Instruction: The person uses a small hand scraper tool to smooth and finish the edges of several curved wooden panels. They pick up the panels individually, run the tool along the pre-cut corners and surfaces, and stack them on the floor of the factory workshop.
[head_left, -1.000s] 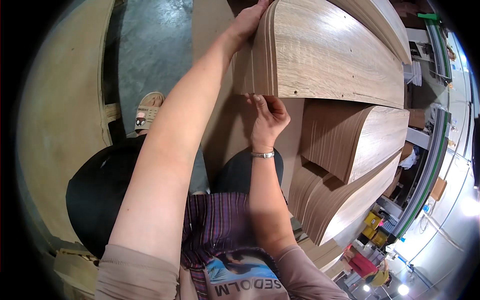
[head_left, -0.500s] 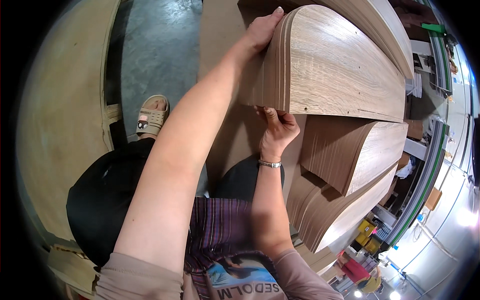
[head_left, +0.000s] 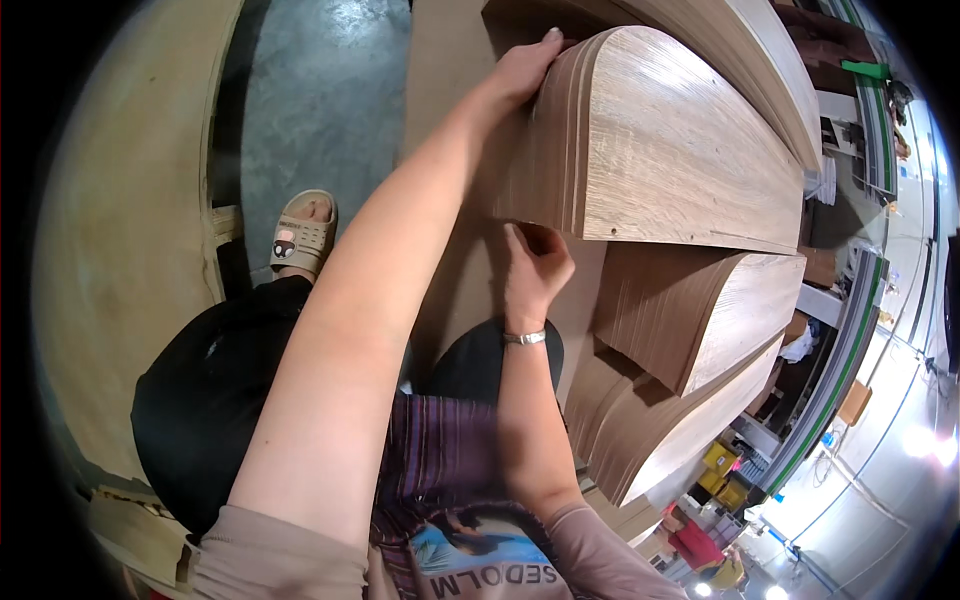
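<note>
A stack of wood-grain panels (head_left: 690,150) with rounded corners stands on edge, the outermost panel's face toward the right. At its far, rounded end, my left hand (head_left: 525,72) reaches around the panel edges, thumb extended and the other fingers mostly hidden. By the near edge, my right hand (head_left: 537,268) has its fingers curled in, thumb and fingertips up against the underside of the panels. Whether a panel edge is pinched between them I cannot make out. A bracelet (head_left: 525,338) circles the right wrist.
Two more stacks of curved panels, one nearer (head_left: 670,310) and another below it (head_left: 650,430), lean to the right. Larger panels (head_left: 740,70) stand behind. A pale board (head_left: 130,200) rises at the left beside the grey floor (head_left: 320,120). A person (head_left: 695,540) is far off at lower right.
My right hand has shifted left along the near edge of the panels, away from the outermost one. The left hand stays at the far end; the view has moved slightly.
</note>
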